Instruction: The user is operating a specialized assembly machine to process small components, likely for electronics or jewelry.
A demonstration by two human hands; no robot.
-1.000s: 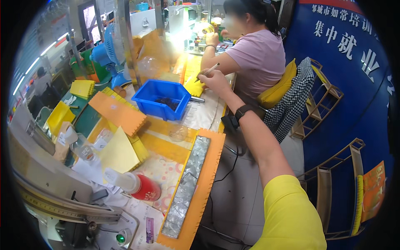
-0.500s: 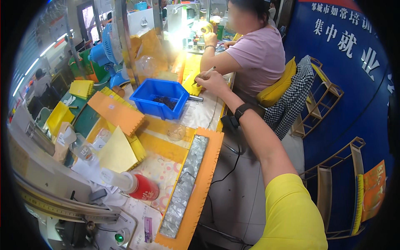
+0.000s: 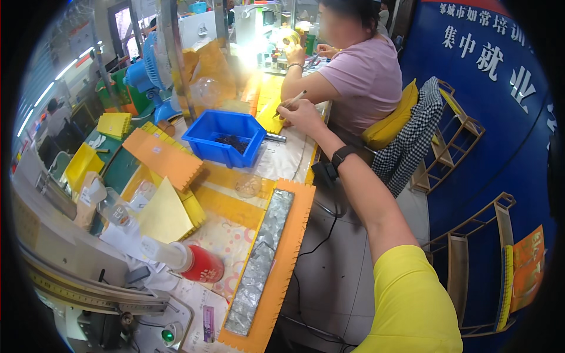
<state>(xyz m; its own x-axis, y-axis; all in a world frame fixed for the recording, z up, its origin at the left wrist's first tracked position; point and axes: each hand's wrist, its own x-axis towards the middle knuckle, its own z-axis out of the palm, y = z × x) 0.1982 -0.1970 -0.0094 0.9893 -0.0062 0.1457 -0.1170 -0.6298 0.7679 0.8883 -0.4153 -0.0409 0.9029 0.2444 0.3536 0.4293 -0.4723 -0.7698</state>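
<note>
My right arm, in a yellow sleeve with a black watch (image 3: pixel 342 155) at the wrist, reaches far over the worktable. My right hand (image 3: pixel 303 115) is closed around a slim pen (image 3: pixel 299 96). The pen's tip points down at a yellow board (image 3: pixel 271 109), close above or touching it; I cannot tell which. Left of the hand stands a blue bin (image 3: pixel 206 140) holding small dark pieces (image 3: pixel 233 142), probably hooks or pins. My left hand does not show.
A co-worker (image 3: pixel 365 82) sits at the far end under a bright lamp (image 3: pixel 254 47). An orange notched board with a grey metallic strip (image 3: pixel 262 259) lies along the near edge. Also around are a red-bodied bottle (image 3: pixel 203 265), a blue fan (image 3: pixel 154 70), stacked boards (image 3: pixel 162 156) and a wooden rack (image 3: pixel 459 276).
The pen and my right hand have shifted very slightly, the pen now leaning more to the right. The co-worker's far hand has moved up near the lamp.
</note>
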